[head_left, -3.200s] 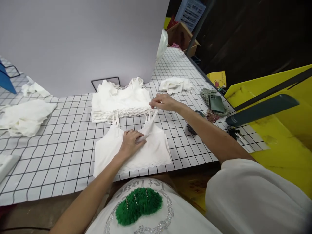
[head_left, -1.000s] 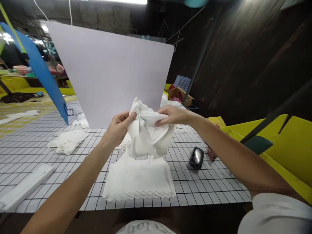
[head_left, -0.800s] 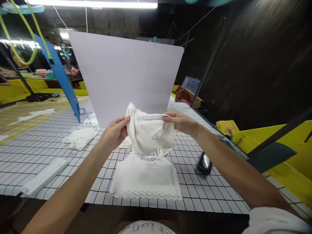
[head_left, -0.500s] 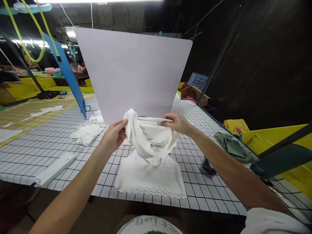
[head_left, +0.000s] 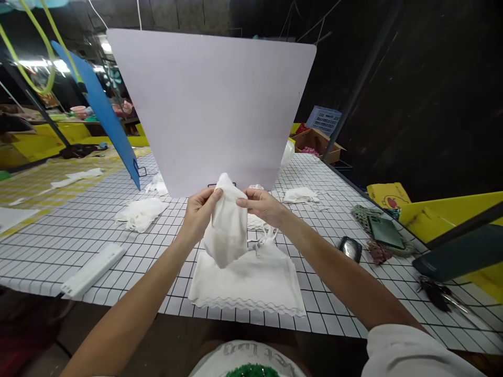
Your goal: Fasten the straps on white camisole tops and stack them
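Between my two hands hangs a white garment [head_left: 227,230], soft and partly folded, its lower end just above the table. My left hand [head_left: 200,212] pinches its upper left edge with thumb and fingers. At the upper right edge, my right hand [head_left: 262,205] grips it the same way. Directly beneath lies a flat stack of white garments [head_left: 251,285] with wavy hems toward me and thin straps at the far end. More white fabric [head_left: 256,222] shows partly hidden behind my right hand.
A large pale board [head_left: 212,110] stands behind, beside a blue board [head_left: 98,110]. White fabric heaps [head_left: 141,212] lie left, another white piece [head_left: 302,195] right. A white power strip [head_left: 94,269] is front left. A phone [head_left: 385,232], a dark shiny object [head_left: 350,249] and keys [head_left: 434,293] lie right.
The garment was stretched wide in an open loop; now it hangs narrower and folded. My hands have come closer together, and the view has shifted slightly.
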A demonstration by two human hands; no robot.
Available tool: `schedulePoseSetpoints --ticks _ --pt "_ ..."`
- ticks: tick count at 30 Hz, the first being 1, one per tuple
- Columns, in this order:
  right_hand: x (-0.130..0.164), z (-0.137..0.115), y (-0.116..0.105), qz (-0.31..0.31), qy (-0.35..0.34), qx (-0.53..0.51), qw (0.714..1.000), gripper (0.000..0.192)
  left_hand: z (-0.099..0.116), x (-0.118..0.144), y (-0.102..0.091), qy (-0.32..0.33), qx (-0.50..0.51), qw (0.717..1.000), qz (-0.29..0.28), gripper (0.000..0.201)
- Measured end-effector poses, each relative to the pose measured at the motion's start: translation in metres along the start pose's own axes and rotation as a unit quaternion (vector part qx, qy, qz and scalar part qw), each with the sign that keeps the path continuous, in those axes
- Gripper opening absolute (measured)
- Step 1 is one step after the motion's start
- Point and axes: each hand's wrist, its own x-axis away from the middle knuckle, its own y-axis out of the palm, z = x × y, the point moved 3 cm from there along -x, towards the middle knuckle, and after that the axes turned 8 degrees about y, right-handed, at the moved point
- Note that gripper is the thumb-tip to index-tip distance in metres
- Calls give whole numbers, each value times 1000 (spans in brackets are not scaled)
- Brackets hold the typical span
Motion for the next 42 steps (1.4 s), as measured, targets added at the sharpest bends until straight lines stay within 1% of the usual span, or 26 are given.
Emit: schedulePoseSetpoints --ticks 4,6,7,8,9,10,11,12,13,14,15,18,22,23,25,27,28,29,31,32,33,34,35,38,40,42 --pt "1 -8 -5 18 1 -23 1000 40 -7 -4 -17 2 -74 997 11 34" --pt "1 -17 -1 4 -8 25 1000 40 -11 -11 -19 16 -92 996 15 34" --pt "0 -22 3 -12 -15 64 998 38 -13 -16 -18 24 -79 997 6 35" --pt "0 -29 7 -31 -26 105 994 36 -14 -21 -14 24 -52 998 -21 39" --pt "0 -36 11 -50 -38 141 988 34 -15 -27 -9 9 -16 998 -68 45" --pt "1 -44 15 -64 -49 169 982 32 -16 -32 -2 -21 22 991 -131 51" --pt "3 -52 16 -73 -56 188 978 32 -16 -36 4 -58 52 978 -196 59" --pt "5 -60 16 -77 -56 201 975 32 -14 -39 8 -90 69 962 -248 64" --pt "8 -69 14 -74 -52 208 974 33 -12 -41 11 -111 72 949 -286 65" --pt "11 -77 9 -63 -45 213 974 34 -9 -43 12 -119 66 942 -306 61" --pt "15 -84 2 -47 -39 214 975 35 -5 -45 11 -118 57 941 -313 54" --pt "27 -100 -24 2 -20 220 975 37 9 -50 3 -100 32 949 -296 39" --pt "38 -105 -63 51 -9 223 974 37 25 -55 -12 -81 14 964 -254 36" --pt "39 -106 -71 65 -15 211 975 38 27 -55 -14 -83 -1 963 -256 34" --pt "42 -106 -82 86 -27 194 977 38 29 -54 -16 -102 -46 951 -288 29" --pt "41 -105 -80 75 -37 215 973 35 30 -53 -10 -115 -83 933 -331 25" --pt "39 -103 -73 50 -38 235 970 33 32 -53 -5 -112 -89 928 -345 23" --pt "37 -100 -63 10 -37 251 967 35 35 -54 2 -102 -86 927 -351 22" --pt "29 -91 -38 -86 -24 255 963 46 42 -57 15 -79 -75 929 -354 22" --pt "26 -86 -27 -121 -16 245 962 49 45 -58 20 -73 -77 929 -355 23" --pt "22 -83 -20 -135 -12 231 964 46 47 -59 22 -73 -86 928 -356 24" --pt "19 -81 -16 -127 -13 219 967 40 49 -60 21 -78 -97 926 -355 25" --pt "17 -81 -16 -103 -18 212 972 36 49 -61 17 -87 -108 926 -352 27" --pt "21 -90 -32 -18 -48 206 977 35 49 -61 -10 -114 -115 931 -326 29" --pt "29 -97 -45 2 -61 202 978 34 49 -60 -29 -116 -103 942 -297 29" --pt "38 -102 -53 7 -59 198 978 34 52 -60 -43 -107 -89 954 -267 29"
